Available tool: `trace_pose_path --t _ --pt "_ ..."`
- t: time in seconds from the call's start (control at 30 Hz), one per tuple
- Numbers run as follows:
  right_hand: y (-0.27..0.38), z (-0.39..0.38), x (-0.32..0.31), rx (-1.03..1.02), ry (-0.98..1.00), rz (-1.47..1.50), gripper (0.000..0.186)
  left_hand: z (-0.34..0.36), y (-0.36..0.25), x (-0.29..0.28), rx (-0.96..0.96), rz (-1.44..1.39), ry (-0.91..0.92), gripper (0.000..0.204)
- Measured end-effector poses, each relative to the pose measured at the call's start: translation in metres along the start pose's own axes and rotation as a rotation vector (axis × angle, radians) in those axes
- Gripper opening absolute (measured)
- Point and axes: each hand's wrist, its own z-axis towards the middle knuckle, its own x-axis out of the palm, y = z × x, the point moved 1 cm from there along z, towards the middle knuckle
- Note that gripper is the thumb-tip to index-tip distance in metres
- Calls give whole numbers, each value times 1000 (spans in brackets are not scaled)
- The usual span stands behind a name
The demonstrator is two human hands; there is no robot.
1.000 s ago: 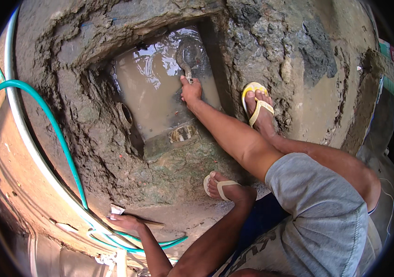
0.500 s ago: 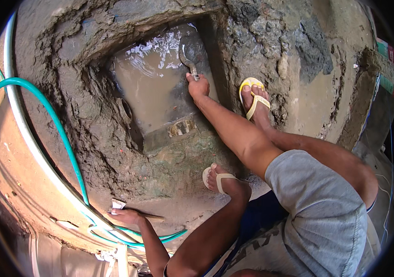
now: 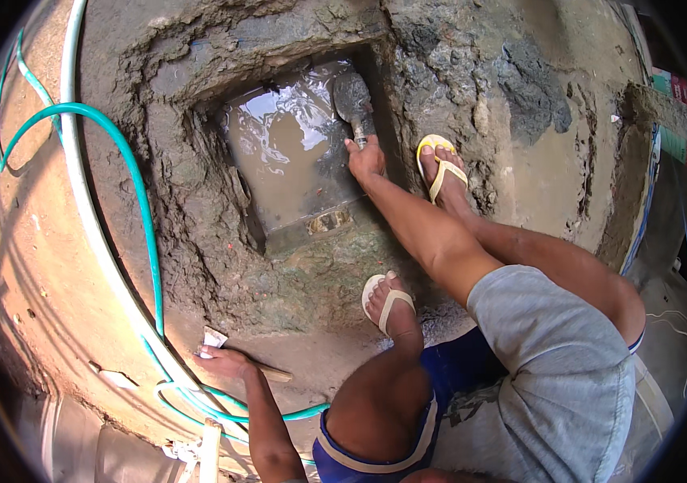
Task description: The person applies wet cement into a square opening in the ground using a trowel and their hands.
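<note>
My right hand point(image 3: 368, 159) is closed around the handle of a trowel point(image 3: 352, 98). Wet, grey and mud-smeared, the blade lies along the right side of a square pit point(image 3: 311, 229) holding murky water point(image 3: 279, 137). On the ground at lower left, close to a white pipe point(image 3: 106, 233), my left hand point(image 3: 227, 364) has its fingers bent about a small pale object point(image 3: 214, 338). Its kind does not show. A wooden stick point(image 3: 276, 373) sticks out from behind that hand; whether it joins the pale piece is hidden.
A green hose point(image 3: 130, 177) loops over the pipe on the left. Rough mud point(image 3: 182, 233) surrounds the pit. My sandalled feet stand beside its right and near edges. At the far right a plank point(image 3: 670, 117) lies by coloured packages. A pale wooden piece point(image 3: 210, 451) stands at the bottom.
The view has shifted, so the pit sits farther right. The trowel blade lies closer to the pit's right wall, still in my right hand. My left hand stays near the pipe.
</note>
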Motion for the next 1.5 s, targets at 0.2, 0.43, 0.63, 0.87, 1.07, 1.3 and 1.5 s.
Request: trace_pose_path --t 0.2,0.43,0.63,0.87,1.07,1.3,1.5 --pt "18 -42 -57 -79 -3 258 53 -1 10 0 11 42 -19 64" --pt "31 -47 -213 7 13 1126 31 -1 13 -8 1 137 -55 66" --pt "-5 19 -319 212 66 1517 43 -12 2 4 -72 168 -68 67" --pt "29 -8 -267 196 -97 1452 42 -4 13 2 -55 154 -56 70" --pt "27 -88 -99 84 378 852 39 -1 2 -6 -57 189 -56 70" --pt "-3 -97 80 229 539 529 43 3 16 -10 -7 87 -91 68" --pt "-29 -70 137 148 372 405 53 2 25 0 -10 76 -14 69"
